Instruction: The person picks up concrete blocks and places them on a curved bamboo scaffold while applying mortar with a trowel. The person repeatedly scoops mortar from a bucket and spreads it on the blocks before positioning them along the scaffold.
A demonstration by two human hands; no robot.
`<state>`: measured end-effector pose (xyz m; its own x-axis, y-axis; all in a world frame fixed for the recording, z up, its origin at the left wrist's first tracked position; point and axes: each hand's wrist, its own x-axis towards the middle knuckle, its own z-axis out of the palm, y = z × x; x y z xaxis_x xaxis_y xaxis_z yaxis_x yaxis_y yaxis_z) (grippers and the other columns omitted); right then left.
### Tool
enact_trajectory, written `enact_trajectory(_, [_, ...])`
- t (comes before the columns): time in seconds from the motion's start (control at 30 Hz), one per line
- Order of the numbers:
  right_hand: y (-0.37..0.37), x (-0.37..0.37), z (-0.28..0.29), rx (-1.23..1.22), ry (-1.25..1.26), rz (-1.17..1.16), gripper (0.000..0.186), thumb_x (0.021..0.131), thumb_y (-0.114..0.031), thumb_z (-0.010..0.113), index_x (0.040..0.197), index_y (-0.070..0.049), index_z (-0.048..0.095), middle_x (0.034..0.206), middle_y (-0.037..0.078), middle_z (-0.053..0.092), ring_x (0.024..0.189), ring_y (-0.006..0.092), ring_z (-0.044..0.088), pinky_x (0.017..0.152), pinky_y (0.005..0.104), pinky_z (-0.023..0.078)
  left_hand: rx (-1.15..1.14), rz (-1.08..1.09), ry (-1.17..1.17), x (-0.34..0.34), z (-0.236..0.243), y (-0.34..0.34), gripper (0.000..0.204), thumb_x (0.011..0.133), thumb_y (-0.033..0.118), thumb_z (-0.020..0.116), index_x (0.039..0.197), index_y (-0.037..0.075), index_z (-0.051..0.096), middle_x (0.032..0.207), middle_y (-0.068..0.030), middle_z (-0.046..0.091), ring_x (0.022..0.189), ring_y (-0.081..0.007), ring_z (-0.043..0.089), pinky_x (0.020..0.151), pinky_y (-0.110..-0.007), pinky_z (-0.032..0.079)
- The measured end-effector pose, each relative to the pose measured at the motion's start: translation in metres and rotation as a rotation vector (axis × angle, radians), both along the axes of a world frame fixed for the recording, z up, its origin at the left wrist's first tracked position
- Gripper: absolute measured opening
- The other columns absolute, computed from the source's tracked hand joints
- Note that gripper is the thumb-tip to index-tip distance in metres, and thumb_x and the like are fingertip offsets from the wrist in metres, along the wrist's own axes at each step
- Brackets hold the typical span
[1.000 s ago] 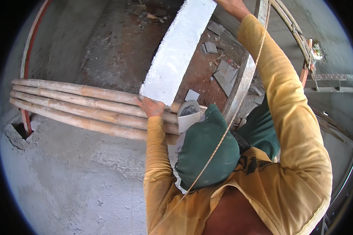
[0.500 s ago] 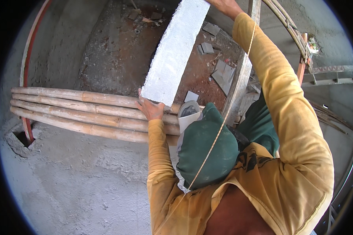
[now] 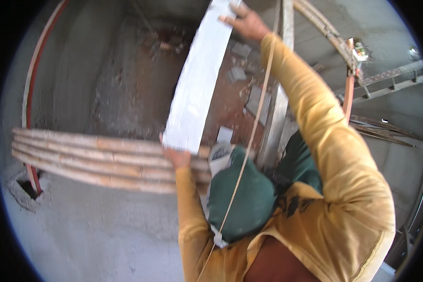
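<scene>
A long, whitish lightweight concrete block (image 3: 192, 89) slants away from me, its far end running out past the top edge. My left hand (image 3: 176, 157) grips its near end, fingers partly hidden behind the block. Around the far end, on its right side, my right hand (image 3: 245, 22) has its fingers bent over the surface. Beneath the near end lie several bamboo poles (image 3: 94, 157) side by side. A thin string (image 3: 256, 127) crosses the view diagonally, close to my right forearm.
To the right of the block stands a grey wooden post (image 3: 275, 113). Broken tile pieces (image 3: 256, 101) litter the reddish dirt floor below. A red-edged upright (image 3: 31, 89) rises at the left, and a ladder-like frame (image 3: 390, 84) leans at the right.
The view has shifted, so the poles appear lower. My right hand's fingers now show over the block's far part; both hands still hold it.
</scene>
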<state>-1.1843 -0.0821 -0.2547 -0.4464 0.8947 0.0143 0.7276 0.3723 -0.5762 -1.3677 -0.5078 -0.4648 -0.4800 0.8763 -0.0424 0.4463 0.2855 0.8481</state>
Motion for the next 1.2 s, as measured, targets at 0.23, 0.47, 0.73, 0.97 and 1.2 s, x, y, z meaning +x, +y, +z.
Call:
enact_trajectory(0.23, [-0.007,-0.005,0.002,0.069,-0.126,-0.129,0.097,0.075,-0.077,0.061,0.146,-0.013,0.045,0.151,0.028,0.034,0.136,0.0418,0.041,0.114,0.0445,0.031,0.124,0.104,0.066,0.004,-0.01,0.006,0.083,0.064,0.025,0.091,0.131,-0.003,0.052,0.13,-0.0236,0.055,0.123,-0.0394,0.048,0.106,-0.048,0.035])
enact_trajectory(0.47, [-0.015,-0.007,0.012,0.004,-0.108,-0.138,0.095,0.077,-0.075,0.06,0.148,-0.014,0.043,0.154,0.027,0.03,0.137,0.0435,0.039,0.114,0.0502,0.027,0.093,0.083,0.002,0.006,-0.014,0.001,0.069,0.079,0.03,0.071,0.135,-0.003,0.049,0.14,-0.0278,0.047,0.131,-0.0469,0.038,0.112,-0.052,0.027])
enact_trajectory(0.73, [-0.015,-0.009,0.015,-0.036,-0.1,-0.143,0.096,0.077,-0.075,0.061,0.15,-0.016,0.04,0.156,0.027,0.027,0.139,0.0446,0.035,0.115,0.0533,0.023,0.023,0.196,0.107,0.016,-0.002,0.006,0.065,0.079,0.031,0.071,0.132,-0.001,0.052,0.136,-0.0253,0.05,0.127,-0.0448,0.042,0.11,-0.052,0.028])
enact_trajectory(0.97, [-0.01,-0.006,0.008,-0.003,-0.126,-0.124,0.095,0.077,-0.075,0.06,0.149,-0.015,0.041,0.156,0.027,0.026,0.139,0.0408,0.037,0.115,0.0483,0.028,0.014,0.093,0.17,0.012,0.006,0.008,0.082,0.071,0.04,0.082,0.135,0.0,0.051,0.14,-0.025,0.048,0.132,-0.0439,0.039,0.114,-0.053,0.024])
enact_trajectory(1.2, [0.007,0.0,0.003,-0.018,-0.169,-0.074,0.093,0.079,-0.074,0.058,0.15,-0.016,0.04,0.157,0.025,0.025,0.141,0.0396,0.034,0.116,0.0452,0.027,0.028,0.146,0.134,0.013,-0.006,0.01,0.083,0.067,0.034,0.09,0.132,-0.004,0.053,0.136,-0.0266,0.052,0.129,-0.041,0.044,0.112,-0.048,0.031])
